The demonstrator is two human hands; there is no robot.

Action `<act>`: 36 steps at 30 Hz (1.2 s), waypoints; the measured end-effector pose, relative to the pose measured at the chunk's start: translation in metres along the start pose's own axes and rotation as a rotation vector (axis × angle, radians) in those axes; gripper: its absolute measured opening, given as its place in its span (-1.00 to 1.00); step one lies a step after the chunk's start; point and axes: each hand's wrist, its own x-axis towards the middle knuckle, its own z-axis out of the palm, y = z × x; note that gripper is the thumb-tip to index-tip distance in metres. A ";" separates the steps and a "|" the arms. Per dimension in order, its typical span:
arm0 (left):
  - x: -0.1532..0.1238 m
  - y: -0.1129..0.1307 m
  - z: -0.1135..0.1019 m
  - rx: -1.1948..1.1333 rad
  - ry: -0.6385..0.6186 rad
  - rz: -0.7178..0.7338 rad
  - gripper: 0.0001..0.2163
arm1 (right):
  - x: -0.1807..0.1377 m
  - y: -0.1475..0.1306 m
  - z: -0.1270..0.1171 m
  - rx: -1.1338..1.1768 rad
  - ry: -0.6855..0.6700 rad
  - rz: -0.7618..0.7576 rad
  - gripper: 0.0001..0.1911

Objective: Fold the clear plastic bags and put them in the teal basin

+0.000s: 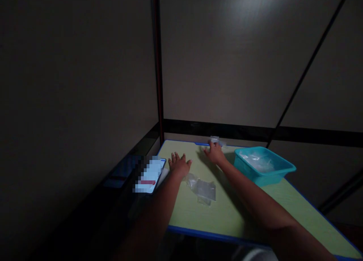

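Observation:
My left hand (179, 165) lies over the left part of the table with its fingers spread, holding nothing. Just nearer to me than this hand, several small clear plastic bags (206, 189) lie loosely together on the tabletop. My right hand (214, 154) reaches to the table's far edge, thumb and forefinger apart. Right beyond its fingertips shows another small clear plastic bag (214, 139); whether the fingers touch it I cannot tell. A turquoise plastic basin (259, 176) stands right of my right hand, with clear plastic bags (258, 160) inside.
The pale green table (198, 219) has a blue rim. At its left edge lies a phone (150, 177) with a lit, blurred screen, beside a small white item (163, 176) partly hidden by my left arm. Dark panelled walls (218, 64) stand behind and to the left.

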 end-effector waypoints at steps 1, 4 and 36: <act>0.001 0.001 0.000 -0.002 0.003 -0.007 -0.36 | 0.010 0.004 0.010 -0.003 -0.015 0.069 -0.37; 0.006 0.004 0.001 -0.006 0.024 -0.035 -0.35 | 0.032 0.016 0.034 -0.014 -0.045 0.263 -0.29; 0.049 0.019 0.010 -0.023 -0.040 0.036 -0.53 | 0.048 -0.017 0.067 0.036 -0.255 -0.143 -0.36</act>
